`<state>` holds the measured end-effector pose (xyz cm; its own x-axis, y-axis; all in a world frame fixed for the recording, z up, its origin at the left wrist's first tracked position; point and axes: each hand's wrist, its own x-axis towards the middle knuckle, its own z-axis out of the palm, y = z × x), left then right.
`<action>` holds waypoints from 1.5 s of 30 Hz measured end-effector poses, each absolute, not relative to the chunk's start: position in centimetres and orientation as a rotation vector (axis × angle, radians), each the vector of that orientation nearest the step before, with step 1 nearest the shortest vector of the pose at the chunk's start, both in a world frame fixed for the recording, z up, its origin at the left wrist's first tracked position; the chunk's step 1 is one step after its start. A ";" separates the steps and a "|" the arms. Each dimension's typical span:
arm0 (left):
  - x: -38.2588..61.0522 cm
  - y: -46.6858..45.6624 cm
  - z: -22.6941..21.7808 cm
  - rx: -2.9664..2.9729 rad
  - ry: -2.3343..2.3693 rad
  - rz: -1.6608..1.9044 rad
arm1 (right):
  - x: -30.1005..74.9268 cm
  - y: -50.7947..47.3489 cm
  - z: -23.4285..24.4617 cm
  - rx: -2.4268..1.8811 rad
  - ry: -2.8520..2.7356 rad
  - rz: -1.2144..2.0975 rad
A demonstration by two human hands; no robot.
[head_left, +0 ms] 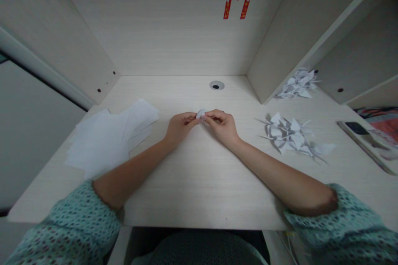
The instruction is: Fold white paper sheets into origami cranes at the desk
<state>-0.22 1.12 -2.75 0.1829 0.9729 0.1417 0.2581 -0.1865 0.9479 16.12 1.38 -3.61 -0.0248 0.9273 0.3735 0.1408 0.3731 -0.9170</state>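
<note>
Between my fingertips, above the middle of the pale desk, is a small folded piece of white paper. My left hand pinches its left side with thumb and forefinger. From the right, my right hand grips the other side the same way. The fingers hide part of the paper, so its exact shape cannot be made out. Loose white paper sheets lie in an overlapping stack left of my left hand. Right of my right hand sits a pile of folded paper cranes, with pointed wings and thin tips.
A second heap of folded white paper rests by the upright panel. At the far right lies a phone near a reddish cloth. A round cable hole is set in the desk near the back wall.
</note>
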 end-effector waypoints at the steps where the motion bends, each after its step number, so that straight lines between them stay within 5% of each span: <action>1: -0.2 1.0 -2.6 1.632 1.206 1.048 | 16.1 1.4 -3.6 -1.014 -1.475 0.821; 45: -0.3 1.0 -2.2 1.561 1.286 1.002 | 16.5 1.2 -3.0 -1.091 -1.406 0.753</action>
